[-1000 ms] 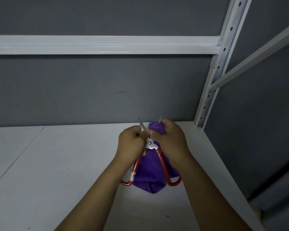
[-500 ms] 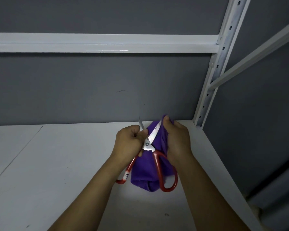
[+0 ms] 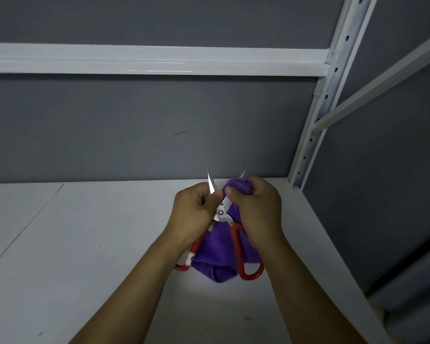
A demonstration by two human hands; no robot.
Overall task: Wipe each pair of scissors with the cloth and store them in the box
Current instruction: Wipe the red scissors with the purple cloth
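The scissors point(image 3: 221, 214) are held over the white shelf point(image 3: 85, 256), at 6 o'clock from the centre of the view. The blades are spread, with both tips pointing toward 12 o'clock and the red handles toward 6 o'clock. The left hand point(image 3: 196, 212) grips the scissors, its fingers curled round the left blade just beside the pivot. The right hand point(image 3: 256, 209) grips the purple cloth point(image 3: 216, 254), its fingers and thumb clamped on a bunched fold wrapped over the right blade. The blade tip protrudes above the fold. The rest of the cloth hangs between the two handles. The left handle carries a white label point(image 3: 191, 258). A white upright post point(image 3: 325, 95) stands at 1 o'clock from the hands. A white crossbeam point(image 3: 159, 59) runs across at 12 o'clock.
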